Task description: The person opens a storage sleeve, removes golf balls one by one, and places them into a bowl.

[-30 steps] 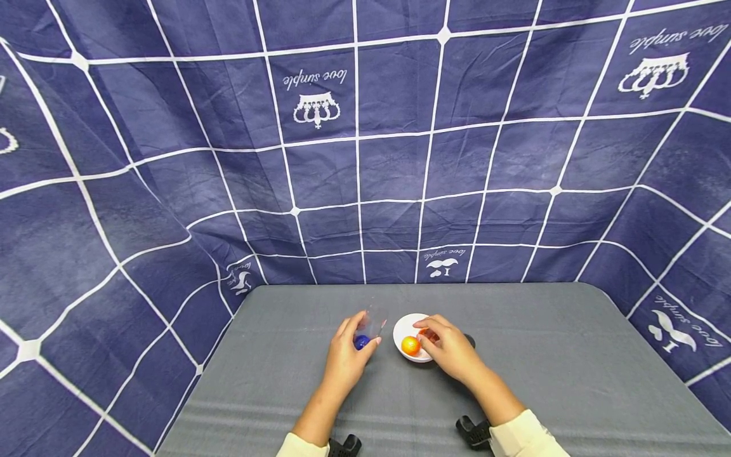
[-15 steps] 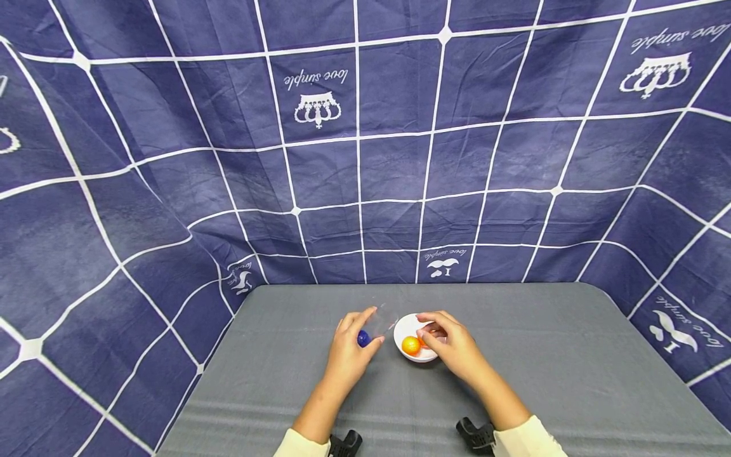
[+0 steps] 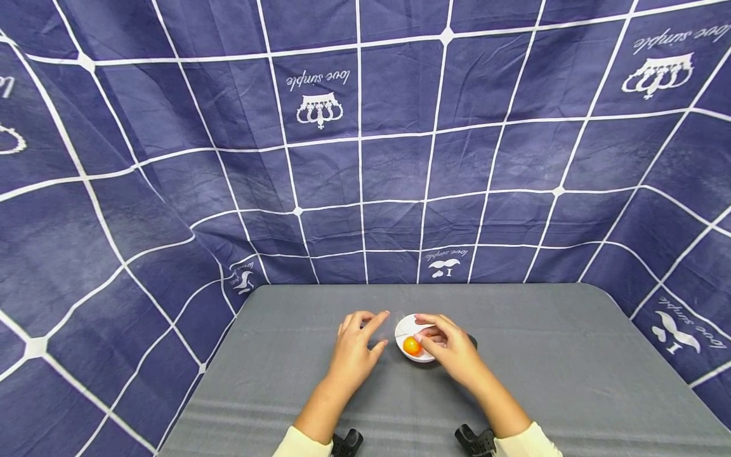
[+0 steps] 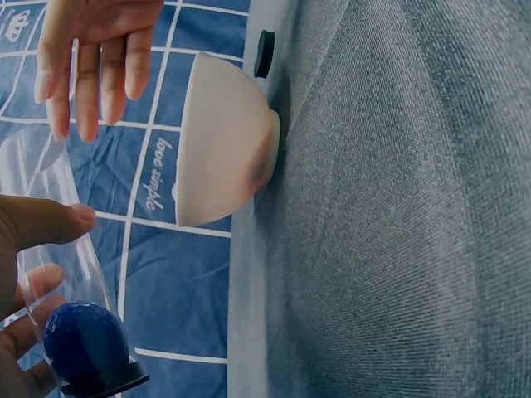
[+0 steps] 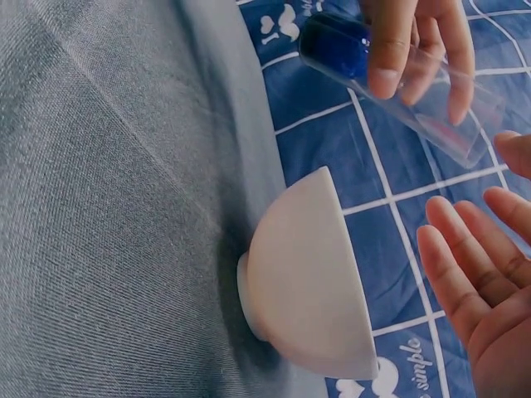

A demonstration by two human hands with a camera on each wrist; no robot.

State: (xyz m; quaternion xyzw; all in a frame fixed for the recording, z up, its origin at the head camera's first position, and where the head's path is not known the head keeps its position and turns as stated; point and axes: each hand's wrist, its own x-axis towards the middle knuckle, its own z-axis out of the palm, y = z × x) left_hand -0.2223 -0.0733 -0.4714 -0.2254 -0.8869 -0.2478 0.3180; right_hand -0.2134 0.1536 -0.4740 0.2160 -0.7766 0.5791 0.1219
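Observation:
My left hand (image 3: pixel 352 348) grips a clear plastic tube (image 4: pixel 70 199), thumb on one side and fingers on the other. A dark blue ball (image 4: pixel 83 336) sits at the tube's dark closed end, and the open end leans towards my right hand. My right hand (image 5: pixel 485 274) is held above the white bowl (image 5: pixel 307 274) with fingers loosely bent and nothing between them. An orange ball (image 3: pixel 412 346) lies in the bowl, part of whose inside is hidden by that hand.
Behind the bowl, partly covered by my right hand in the head view, a small black disc (image 4: pixel 265 54) is on the grey cloth-covered table (image 3: pixel 571 355). A blue gridded curtain (image 3: pixel 394 165) hangs around the far side and both ends.
My left hand has tipped the tube further right, over towards the bowl. My right hand has stayed over the bowl; the red-orange shape seen under its fingers earlier is no longer visible.

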